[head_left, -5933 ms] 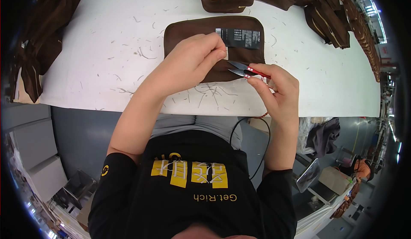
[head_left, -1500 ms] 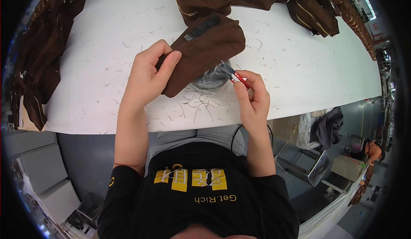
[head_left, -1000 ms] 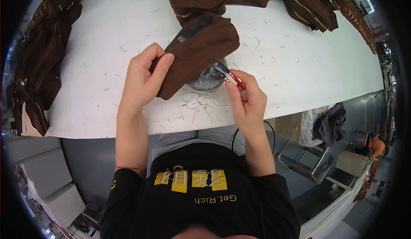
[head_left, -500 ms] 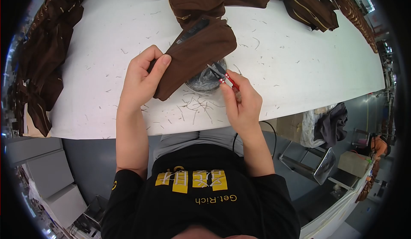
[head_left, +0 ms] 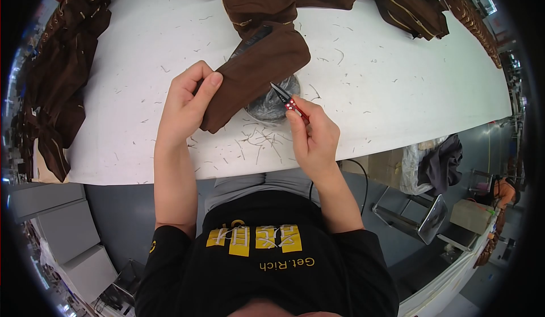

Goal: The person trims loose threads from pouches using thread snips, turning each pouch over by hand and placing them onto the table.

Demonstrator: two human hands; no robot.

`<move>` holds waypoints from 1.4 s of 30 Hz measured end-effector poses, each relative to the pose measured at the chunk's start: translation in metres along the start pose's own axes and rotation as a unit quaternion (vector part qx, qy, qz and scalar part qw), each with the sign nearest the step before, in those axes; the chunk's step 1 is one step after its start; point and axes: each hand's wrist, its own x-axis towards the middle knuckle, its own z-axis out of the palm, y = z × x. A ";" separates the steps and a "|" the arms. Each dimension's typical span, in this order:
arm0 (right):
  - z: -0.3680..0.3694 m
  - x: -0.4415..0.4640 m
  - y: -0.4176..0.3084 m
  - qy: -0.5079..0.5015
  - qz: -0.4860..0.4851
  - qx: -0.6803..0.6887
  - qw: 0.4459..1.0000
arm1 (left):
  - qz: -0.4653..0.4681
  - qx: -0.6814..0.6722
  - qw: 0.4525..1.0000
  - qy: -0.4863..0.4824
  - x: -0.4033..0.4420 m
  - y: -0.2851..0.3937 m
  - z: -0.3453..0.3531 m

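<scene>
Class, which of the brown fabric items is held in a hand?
The brown fabric item pinched near one end by the left hand, with red-handled snips near its edge. The other brown items lie farther out, untouched.

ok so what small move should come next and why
Probably have the right hand draw the snips back slightly before the left hand turns the brown cloth: the snips look nearly closed, their tips at or very near its lower edge.

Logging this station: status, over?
Left hand pinching brown fabric. Right hand holding red-handled snips, blades near fabric edge. Dark shiny item partly hidden beneath.
</scene>
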 end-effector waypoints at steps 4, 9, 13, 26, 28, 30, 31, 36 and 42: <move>0.001 -0.001 0.002 -0.007 0.010 0.030 0.999 | -0.001 -0.013 1.000 0.000 0.000 0.001 0.001; -0.003 0.003 -0.003 -0.078 -0.056 0.043 0.994 | -0.001 -0.019 1.000 0.001 0.001 0.001 0.000; -0.013 0.000 -0.006 -0.056 0.037 0.077 0.995 | -0.005 -0.024 1.000 0.002 0.000 -0.001 0.000; -0.018 0.011 -0.005 -0.067 0.033 0.019 0.997 | -0.007 -0.019 1.000 -0.003 -0.001 0.001 0.001; -0.017 0.012 -0.006 -0.064 0.022 0.016 0.998 | -0.001 -0.015 1.000 0.001 0.000 0.001 0.001; -0.017 0.013 -0.006 -0.065 0.019 0.016 0.998 | 0.001 -0.011 1.000 0.002 0.000 0.000 0.001; -0.017 0.013 -0.006 -0.067 0.022 0.017 0.997 | 0.000 -0.010 1.000 0.002 0.000 0.000 0.000; -0.020 0.015 -0.009 -0.079 0.042 0.030 0.996 | -0.009 -0.008 1.000 0.001 -0.001 0.001 0.000; -0.020 0.015 -0.010 -0.080 0.072 0.061 0.992 | 0.003 -0.005 1.000 0.002 0.000 -0.001 0.000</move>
